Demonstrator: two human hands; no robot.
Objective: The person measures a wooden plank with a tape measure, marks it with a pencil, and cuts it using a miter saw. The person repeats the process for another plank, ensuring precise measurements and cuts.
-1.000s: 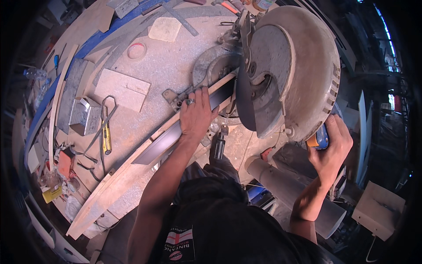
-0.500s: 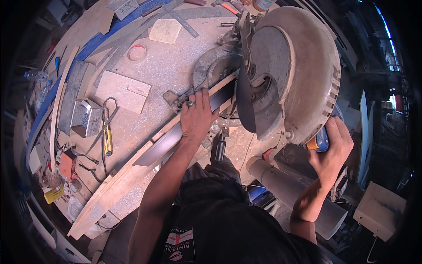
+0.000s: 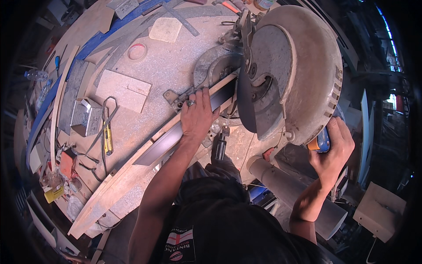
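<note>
Glossy dark-grey flat strip is pressed by L hand (fingers slightly spread) at dusty table's near edge, nr. round metal blade; blue-orange handle is gripped by R hand. Positioning, prob.; steady L pressure req'd.

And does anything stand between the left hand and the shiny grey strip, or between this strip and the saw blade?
Nothing visible does. The left hand lies directly across the shiny grey strip, and no separate object shows between the strip's far end and the saw blade. Whether they touch, I cannot tell.
</note>
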